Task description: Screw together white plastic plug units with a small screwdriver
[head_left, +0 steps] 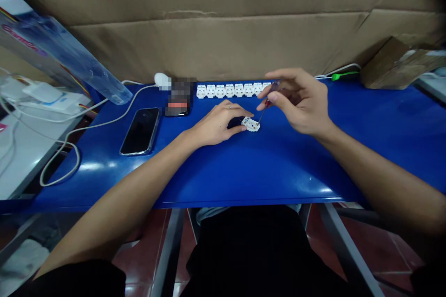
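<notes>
On the blue table (244,167) lies a small white plastic socket-like part (251,124) with metal bits in it. My left hand (221,123) grips its left end between thumb and fingers. In my right hand (299,100) is a screwdriver (267,101), its handle pinched between thumb and fingers. The thin shaft slants down to the left, and its tip meets the right end of the white part. Behind my hands runs a row of several similar white parts (229,91); its right end is partly hidden by my right hand.
A phone (140,131) lies left of my left arm, with a dark, partly blurred item (179,97) behind it. White cables (101,123) loop over the left side. A cardboard box (386,65) and a green cable tie (343,75) are at the back right.
</notes>
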The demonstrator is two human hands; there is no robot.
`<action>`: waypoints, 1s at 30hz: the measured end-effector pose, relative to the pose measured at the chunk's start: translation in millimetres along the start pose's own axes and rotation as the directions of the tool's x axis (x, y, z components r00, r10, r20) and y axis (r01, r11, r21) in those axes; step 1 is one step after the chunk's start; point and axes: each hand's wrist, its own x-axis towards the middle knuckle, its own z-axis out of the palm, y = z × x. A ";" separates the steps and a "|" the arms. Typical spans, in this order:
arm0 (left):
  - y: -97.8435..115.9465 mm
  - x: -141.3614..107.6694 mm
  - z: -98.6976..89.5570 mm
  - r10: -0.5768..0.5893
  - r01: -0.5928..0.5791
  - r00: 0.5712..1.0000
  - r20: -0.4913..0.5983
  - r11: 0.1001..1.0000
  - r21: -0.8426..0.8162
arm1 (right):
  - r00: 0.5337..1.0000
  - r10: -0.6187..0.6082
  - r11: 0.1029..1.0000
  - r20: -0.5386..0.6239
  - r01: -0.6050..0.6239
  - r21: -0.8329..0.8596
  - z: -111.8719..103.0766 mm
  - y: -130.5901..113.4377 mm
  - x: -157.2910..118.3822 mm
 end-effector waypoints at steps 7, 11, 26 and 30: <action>-11.8 -4.1 -4.4 -0.184 0.198 0.977 -0.109 0.971 0.133 | 0.970 -0.112 0.919 0.217 0.184 -0.349 -16.9 14.0 3.6; -16.3 -5.2 -4.9 -0.202 0.214 0.976 -0.086 0.962 0.172 | 0.880 0.023 0.784 0.475 0.279 -0.555 -18.7 19.9 3.3; -16.2 -6.3 -7.8 -0.224 0.229 0.974 -0.046 0.952 0.202 | 0.704 0.602 0.545 0.378 -0.016 -0.838 -67.4 22.7 31.3; -12.8 -6.0 -9.6 -0.238 0.237 0.971 -0.024 0.945 0.224 | 0.781 0.602 0.363 0.169 -0.078 -0.929 -107.0 61.8 33.5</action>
